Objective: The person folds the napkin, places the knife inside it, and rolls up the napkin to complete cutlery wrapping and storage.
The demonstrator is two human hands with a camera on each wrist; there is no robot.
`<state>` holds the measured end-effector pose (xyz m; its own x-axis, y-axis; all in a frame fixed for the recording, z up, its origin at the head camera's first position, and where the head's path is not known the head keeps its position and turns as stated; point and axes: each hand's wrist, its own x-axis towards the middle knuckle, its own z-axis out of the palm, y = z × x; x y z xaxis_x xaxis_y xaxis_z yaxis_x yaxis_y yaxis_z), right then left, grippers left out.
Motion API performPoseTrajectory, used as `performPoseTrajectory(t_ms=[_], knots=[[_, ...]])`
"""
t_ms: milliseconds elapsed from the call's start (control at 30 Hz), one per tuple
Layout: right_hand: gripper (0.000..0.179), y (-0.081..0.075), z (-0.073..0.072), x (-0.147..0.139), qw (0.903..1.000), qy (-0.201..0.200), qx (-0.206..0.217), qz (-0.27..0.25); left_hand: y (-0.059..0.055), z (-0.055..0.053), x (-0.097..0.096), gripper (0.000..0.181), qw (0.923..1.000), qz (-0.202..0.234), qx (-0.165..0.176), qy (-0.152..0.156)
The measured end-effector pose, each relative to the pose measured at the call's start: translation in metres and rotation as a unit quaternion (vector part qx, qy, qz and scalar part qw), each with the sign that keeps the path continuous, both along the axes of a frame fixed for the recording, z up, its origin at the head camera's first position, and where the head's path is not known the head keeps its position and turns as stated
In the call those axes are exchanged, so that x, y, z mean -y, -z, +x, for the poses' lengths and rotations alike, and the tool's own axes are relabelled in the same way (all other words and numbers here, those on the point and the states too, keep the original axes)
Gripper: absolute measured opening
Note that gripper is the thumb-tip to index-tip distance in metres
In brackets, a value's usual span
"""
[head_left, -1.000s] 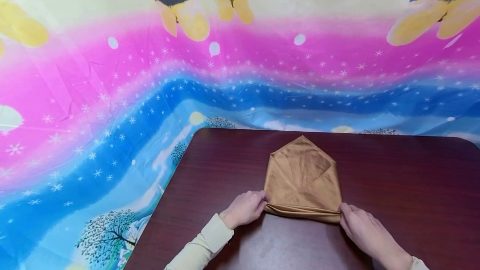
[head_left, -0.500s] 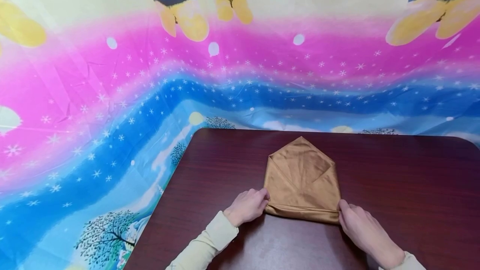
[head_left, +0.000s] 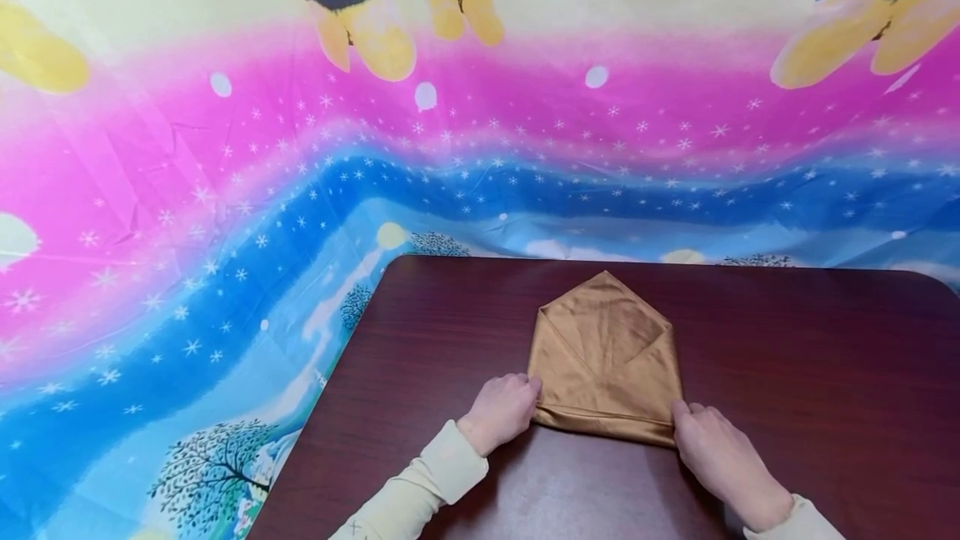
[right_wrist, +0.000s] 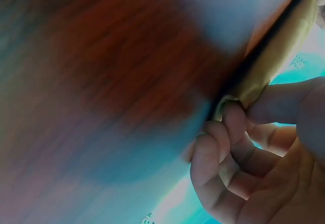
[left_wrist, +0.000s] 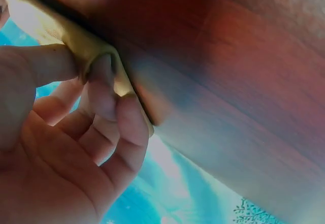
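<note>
Cloth [head_left: 606, 365] lies folded on the table [head_left: 810, 357], its point facing away, and we pinch its near corners with left hand [head_left: 501, 411] and right hand [head_left: 718, 452], so folding this edge seems our present step, and the next move probably calls for equal tension.

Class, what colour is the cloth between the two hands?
The cloth is golden brown, seen best in the head view.

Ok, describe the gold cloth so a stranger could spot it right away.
Find the dark-brown table in front of the printed backdrop. Between the left hand and right hand lies a folded cloth, pointed at its far end. Unlike the dark table and busy backdrop, it is plain gold with a satiny sheen.
</note>
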<state>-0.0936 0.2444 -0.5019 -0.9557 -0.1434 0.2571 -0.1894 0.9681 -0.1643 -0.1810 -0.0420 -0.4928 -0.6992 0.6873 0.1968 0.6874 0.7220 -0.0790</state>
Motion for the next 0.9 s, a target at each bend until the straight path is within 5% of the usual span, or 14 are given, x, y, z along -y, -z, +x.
performPoseTrajectory(t_ms=[233,500,767,900], knots=[[0.019,0.001,0.0,0.005,0.9985,-0.001,-0.054,0.007,0.004,0.001,-0.004,0.011,0.9979,-0.032,-0.055,0.008],[0.034,0.006,-0.005,0.01,0.9926,-0.073,-0.096,0.011,0.008,-0.001,-0.005,0.018,0.9955,-0.028,-0.029,0.086],[0.027,0.005,-0.004,0.006,0.9861,-0.112,-0.121,0.019,0.004,0.004,0.004,0.013,0.9949,-0.01,-0.019,0.098],[0.025,0.001,0.0,0.005,0.9871,-0.118,-0.106,0.021,0.002,0.009,0.006,0.029,0.9951,0.0,-0.03,0.094]])
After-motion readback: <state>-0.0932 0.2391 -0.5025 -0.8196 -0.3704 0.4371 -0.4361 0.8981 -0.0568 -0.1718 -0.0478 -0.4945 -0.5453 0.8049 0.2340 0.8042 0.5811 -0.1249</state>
